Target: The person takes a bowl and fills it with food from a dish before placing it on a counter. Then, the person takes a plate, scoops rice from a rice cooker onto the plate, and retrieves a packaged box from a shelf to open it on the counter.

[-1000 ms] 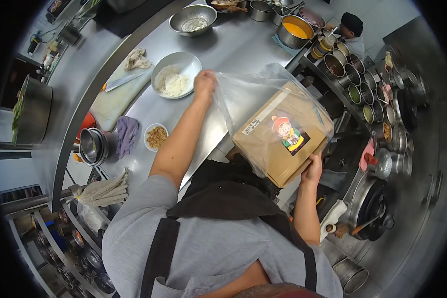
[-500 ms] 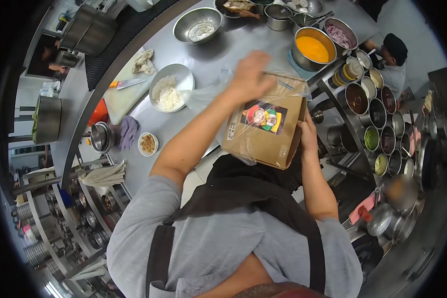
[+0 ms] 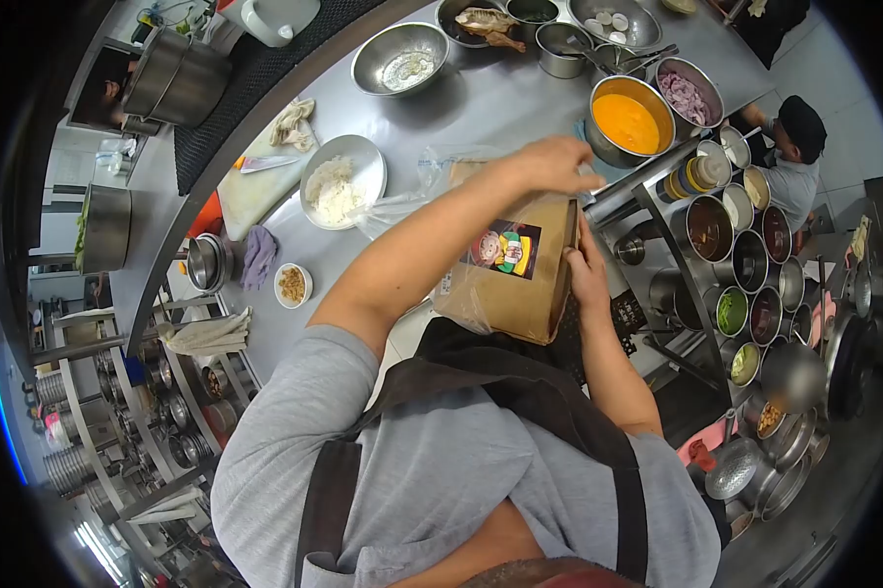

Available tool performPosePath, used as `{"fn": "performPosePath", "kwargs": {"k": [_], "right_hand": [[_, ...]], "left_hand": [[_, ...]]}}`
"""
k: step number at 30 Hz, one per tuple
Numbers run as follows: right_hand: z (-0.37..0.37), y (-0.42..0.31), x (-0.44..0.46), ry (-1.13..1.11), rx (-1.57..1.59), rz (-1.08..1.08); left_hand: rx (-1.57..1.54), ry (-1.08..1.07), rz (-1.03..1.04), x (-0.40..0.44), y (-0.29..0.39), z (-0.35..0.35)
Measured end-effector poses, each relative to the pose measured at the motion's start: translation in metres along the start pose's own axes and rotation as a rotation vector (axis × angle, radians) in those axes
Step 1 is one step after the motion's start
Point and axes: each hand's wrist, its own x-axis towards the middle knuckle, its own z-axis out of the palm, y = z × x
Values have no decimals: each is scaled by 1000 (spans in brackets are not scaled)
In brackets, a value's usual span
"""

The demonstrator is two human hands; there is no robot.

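A brown cardboard box with a cartoon label is tilted at the counter's edge, partly wrapped in a clear plastic bag. My left hand reaches across its upper edge, fingers bent; whether they pinch the plastic is hidden. My right hand grips the box's right side, thumb on the near edge. Left of the box, a white bowl of rice stands on the steel counter, touched by the trailing plastic. A small bowl of brown bits sits nearer to me.
A pot of orange liquid stands beyond the box. Metal bowls line the far counter. A knife lies on the cutting board at left. Many sauce containers are at right, near another person in a black cap.
The box has turned and come closer to the counter. My left hand has moved from the bag's left side, over the box, to its upper right. The view has shifted.
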Motion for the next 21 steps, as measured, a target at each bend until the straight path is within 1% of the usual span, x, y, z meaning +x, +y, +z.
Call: {"fn": "performPosePath", "kwargs": {"k": [1, 2, 3, 4, 5, 6, 7, 8, 9, 10, 12, 13, 15, 17, 19, 21], "right_hand": [[0, -3, 1, 1, 2, -1], [1, -15, 3, -38, -3, 85], [2, -22, 5, -78, -9, 172], [4, -16, 6, -54, -24, 100], [4, -18, 8, -50, -21, 95], [5, -19, 9, -55, -42, 73], [6, -20, 9, -62, -63, 53], [4, -21, 11, -56, -59, 50], [3, -24, 16, -38, -129, -24], [2, -27, 20, -19, -200, -97], [-1, -35, 24, -40, -246, -96], [-3, -40, 26, -68, -296, -99], [-4, -45, 27, -59, -340, -108], [-2, -45, 26, -53, -378, -117], [-1, -42, 26, -29, -432, -176], [1, -41, 24, -40, -462, -183]], "left_hand": [[159, -75, 39, -2, 10, 5], [317, -146, 80, -1, 14, 6], [319, -143, 83, 3, 13, 6], [379, -204, 52, 7, 10, 4], [442, -267, 24, 10, 10, 1], [463, -244, 35, 10, 9, -1], [467, -248, 39, 11, 9, -4], [440, -199, -30, 16, 8, -7], [413, -149, -97, 22, 7, -13], [417, -152, -90, 30, 5, -20], [412, -195, -341, 44, 0, -27], [408, -195, -337, 49, -2, -28], [457, -226, -439, 53, -2, -29], [457, -218, -428, 49, -2, -31], [465, -213, -413, 49, 0, -37], [421, -195, -519, 46, -1, -41]]}}
